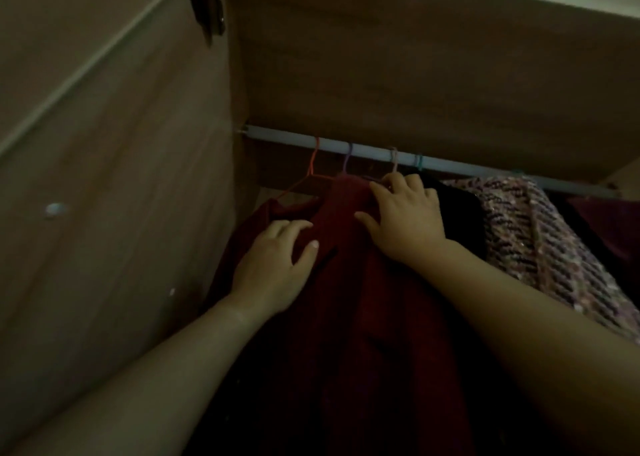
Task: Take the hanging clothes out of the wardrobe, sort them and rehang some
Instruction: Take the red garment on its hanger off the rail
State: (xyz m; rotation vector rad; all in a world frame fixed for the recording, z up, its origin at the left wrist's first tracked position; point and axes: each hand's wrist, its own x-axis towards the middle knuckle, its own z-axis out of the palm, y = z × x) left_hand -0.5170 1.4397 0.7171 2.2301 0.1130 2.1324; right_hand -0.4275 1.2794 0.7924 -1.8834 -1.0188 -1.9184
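Through the head camera the wardrobe is dim. The clothes I have to take out all hang on the pale rail that runs from the left side panel off to the right. My left hand lies flat on the near left shoulder of the dark red garment, fingers loosely spread and thumb out, pressing the cloth and gripping nothing. My right hand is farther in, at the top of that garment just below the pink hanger hook. Its fingers are fanned over the cloth, but I cannot tell whether the fingertips have pinched a wire. That is my first worry. Four hooks sit close together: the orange hanger, the purple hook, the pink one and the teal hook. In this light I could easily lift the wrong one, or catch two at once. I also cannot make out which hook carries the red cloth, so if I pull on the fabric alone it may slide off its hanger and drop into the dark bottom of the wardrobe. The orange hanger looks partly bare on its near arm, and I think it would tip if I nudged it. Just right of my right hand hangs a black garment, touching a pink-and-dark knitted piece, and dragging sideways could snag that knit or tangle the hooks.
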